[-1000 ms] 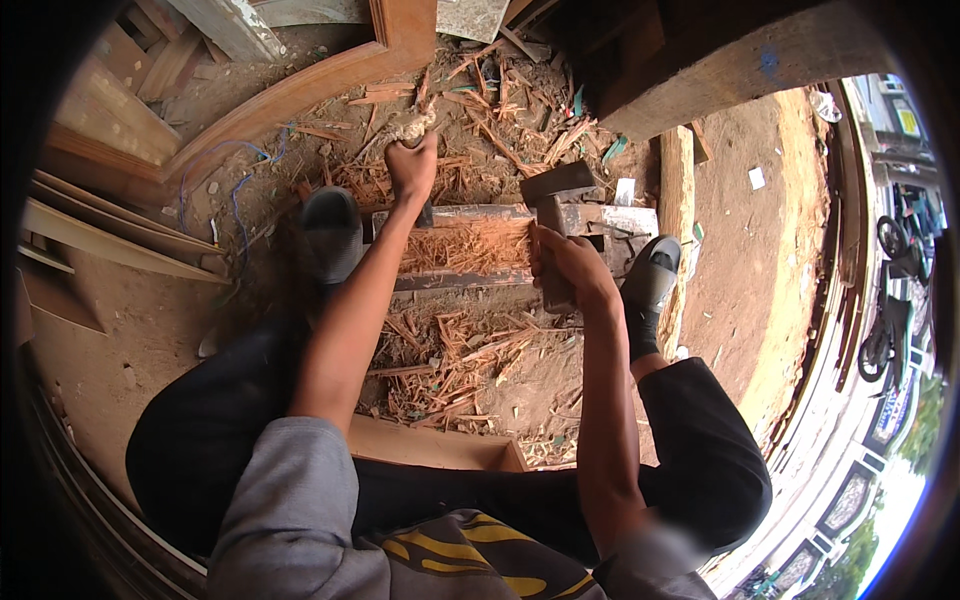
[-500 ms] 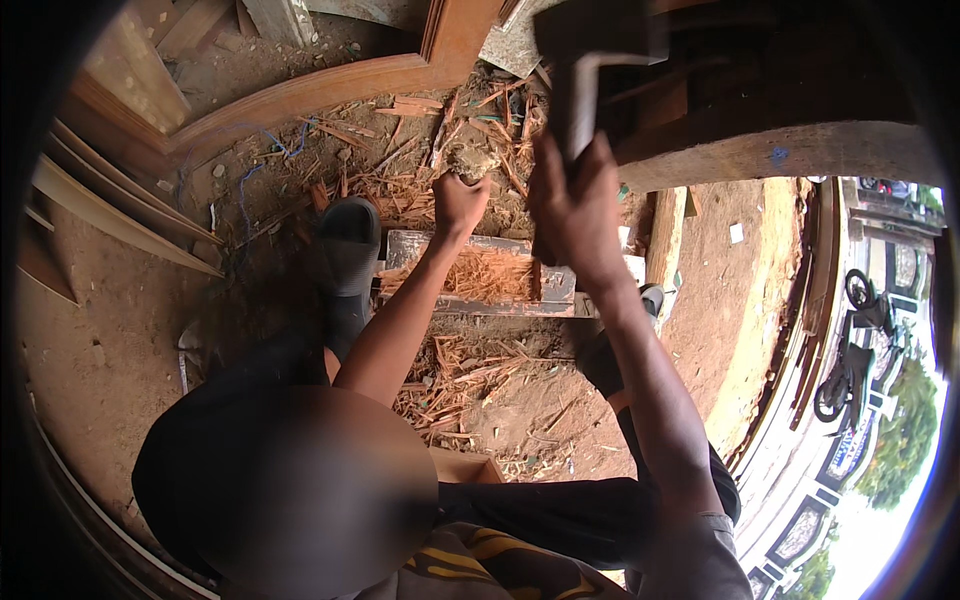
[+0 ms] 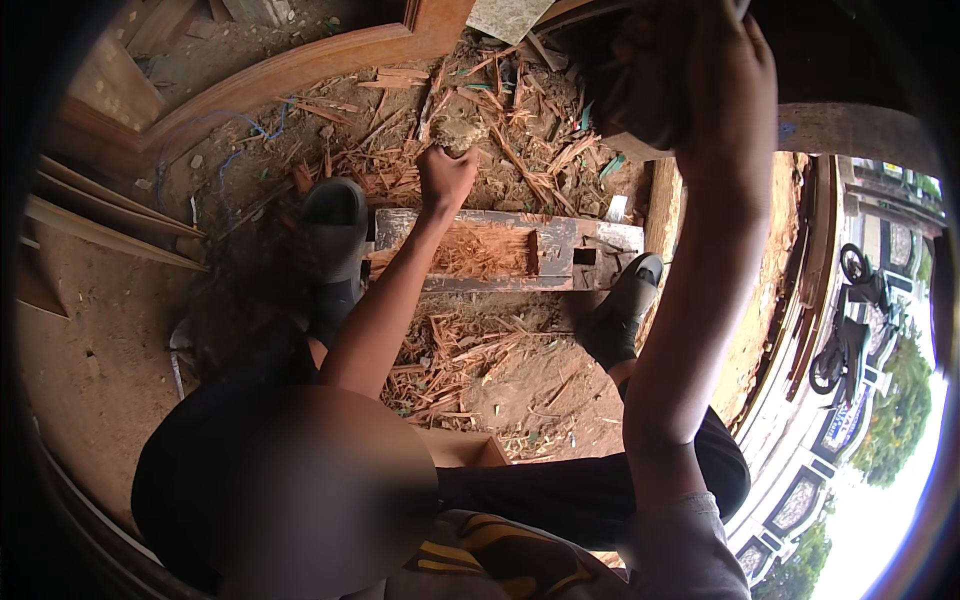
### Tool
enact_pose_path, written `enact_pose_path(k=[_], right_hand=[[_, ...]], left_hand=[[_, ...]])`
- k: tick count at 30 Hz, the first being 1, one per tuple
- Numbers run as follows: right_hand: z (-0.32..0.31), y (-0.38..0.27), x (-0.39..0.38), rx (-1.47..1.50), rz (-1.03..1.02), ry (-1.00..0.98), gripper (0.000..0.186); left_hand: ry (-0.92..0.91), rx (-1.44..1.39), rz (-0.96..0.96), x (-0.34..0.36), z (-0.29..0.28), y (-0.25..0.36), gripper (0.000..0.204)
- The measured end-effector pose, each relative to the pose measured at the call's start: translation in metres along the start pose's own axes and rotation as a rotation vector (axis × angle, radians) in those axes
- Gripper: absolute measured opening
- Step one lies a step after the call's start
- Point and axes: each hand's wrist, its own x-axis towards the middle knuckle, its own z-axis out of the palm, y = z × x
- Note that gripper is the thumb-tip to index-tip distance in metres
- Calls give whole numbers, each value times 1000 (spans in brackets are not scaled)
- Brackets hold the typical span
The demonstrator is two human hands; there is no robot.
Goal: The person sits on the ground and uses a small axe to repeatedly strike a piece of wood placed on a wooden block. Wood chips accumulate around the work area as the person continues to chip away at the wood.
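My left hand [image 3: 447, 182] is closed around an upright tool, likely a chisel, with a pale, frayed top [image 3: 454, 131], over a weathered wooden beam [image 3: 555, 245] with a long, splintered recess and a small dark hole at its right. My raised right hand [image 3: 725, 85] grips a hammer, blurred and mostly cut off at the upper edge. My sandalled feet [image 3: 335, 225] are at either end of the beam.
Wood splinters [image 3: 450, 350] litter the dirt around the beam. A curved wooden frame [image 3: 290, 80] and boards [image 3: 110, 220] lie left. A thick timber [image 3: 860, 135] spans upper right; planks [image 3: 810, 260] and a motorbike [image 3: 850, 340] are beyond. A box [image 3: 480, 448] sits near me.
My right hand has risen with the hammer from beside the beam to the upper right edge. My left hand has shifted slightly right and stays closed on the tool.
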Motion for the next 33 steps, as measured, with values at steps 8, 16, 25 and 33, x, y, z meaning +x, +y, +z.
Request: enact_pose_path(k=[8,16,25,33], right_hand=[[-16,110,-70,106,969,-339,26],[-75,200,-153,-61,1005,-57,33],[-83,253,-185,58,1054,6,36],[-86,272,-190,26,925,5,40]], left_hand=[[106,24,83,-3,-7,-11,19],[-33,44,-8,22,7,-18,22],[-232,97,-702,45,1,-48,33],[-913,588,-120,26,-3,22,32]])
